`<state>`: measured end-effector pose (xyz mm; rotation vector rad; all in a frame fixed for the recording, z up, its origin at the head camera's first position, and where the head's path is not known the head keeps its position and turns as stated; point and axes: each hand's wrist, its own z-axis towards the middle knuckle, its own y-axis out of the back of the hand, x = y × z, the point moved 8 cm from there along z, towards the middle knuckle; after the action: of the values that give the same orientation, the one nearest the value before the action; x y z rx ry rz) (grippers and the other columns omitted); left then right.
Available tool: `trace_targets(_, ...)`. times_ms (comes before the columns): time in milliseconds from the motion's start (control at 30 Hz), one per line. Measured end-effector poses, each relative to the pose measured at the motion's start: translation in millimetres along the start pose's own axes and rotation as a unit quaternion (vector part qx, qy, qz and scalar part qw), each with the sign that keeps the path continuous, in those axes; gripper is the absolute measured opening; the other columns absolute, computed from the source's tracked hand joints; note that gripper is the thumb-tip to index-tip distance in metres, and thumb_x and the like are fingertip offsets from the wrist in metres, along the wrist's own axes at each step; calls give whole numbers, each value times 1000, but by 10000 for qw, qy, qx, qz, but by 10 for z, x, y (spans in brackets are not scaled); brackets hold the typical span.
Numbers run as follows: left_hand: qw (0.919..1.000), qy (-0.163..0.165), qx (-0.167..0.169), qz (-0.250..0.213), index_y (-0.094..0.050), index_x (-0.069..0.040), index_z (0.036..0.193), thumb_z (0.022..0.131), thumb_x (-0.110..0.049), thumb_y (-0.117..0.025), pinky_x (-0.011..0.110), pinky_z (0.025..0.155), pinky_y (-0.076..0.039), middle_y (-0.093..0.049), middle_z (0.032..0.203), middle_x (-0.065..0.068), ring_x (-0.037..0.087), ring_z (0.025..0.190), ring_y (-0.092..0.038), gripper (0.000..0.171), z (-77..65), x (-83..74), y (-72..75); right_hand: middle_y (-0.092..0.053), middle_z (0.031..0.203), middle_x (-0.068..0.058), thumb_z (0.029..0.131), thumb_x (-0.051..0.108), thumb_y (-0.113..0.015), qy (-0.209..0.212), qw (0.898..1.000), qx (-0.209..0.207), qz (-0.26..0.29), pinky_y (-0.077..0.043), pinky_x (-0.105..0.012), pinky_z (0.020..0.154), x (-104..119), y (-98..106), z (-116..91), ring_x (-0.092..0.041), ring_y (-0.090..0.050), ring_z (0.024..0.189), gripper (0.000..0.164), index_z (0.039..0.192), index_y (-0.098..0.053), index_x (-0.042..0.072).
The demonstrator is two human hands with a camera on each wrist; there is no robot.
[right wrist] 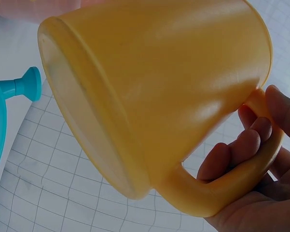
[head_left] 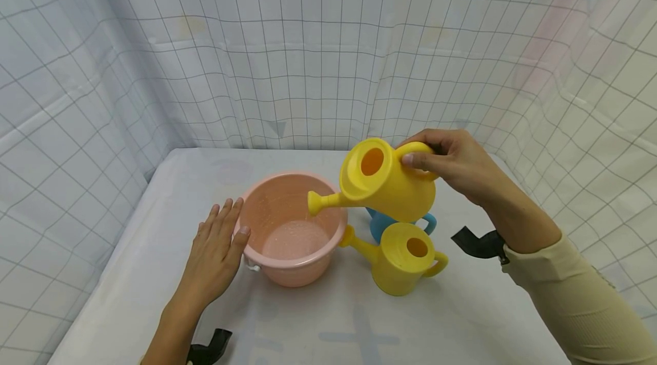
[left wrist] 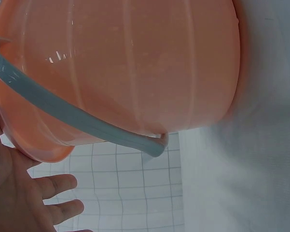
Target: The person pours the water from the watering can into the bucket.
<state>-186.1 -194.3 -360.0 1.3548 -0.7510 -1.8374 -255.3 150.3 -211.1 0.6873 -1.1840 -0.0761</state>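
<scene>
Tilted watering can (head_left: 397, 189) sprinkles water (head_left: 293, 239) into bucket (head_left: 297, 276)

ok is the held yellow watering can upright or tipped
Tipped: the held watering can leans toward the pink bucket, its spout above it.

A person's left hand (head_left: 218, 248) extends forward from a bare forearm (head_left: 177, 319), its back facing up, fingers extended, thumb apart. The right hand (head_left: 454, 165), raised, angles inward from a sleeved arm (head_left: 580, 296), fingers curled in a grip, wrist (head_left: 523, 217) bare.
</scene>
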Motion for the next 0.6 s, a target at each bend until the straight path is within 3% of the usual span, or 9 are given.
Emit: trace_targets(600, 10000, -38, -42, -17, -19, -25, 152, 101, -40, -34, 66, 112, -6, -22, 156, 17, 38, 147, -8, 55, 9, 24, -11, -70, 99, 0, 91, 25, -63, -24, 9999, -43, -101, -55, -29, 74, 34, 22, -9, -23, -60, 84, 25, 109, -67, 9)
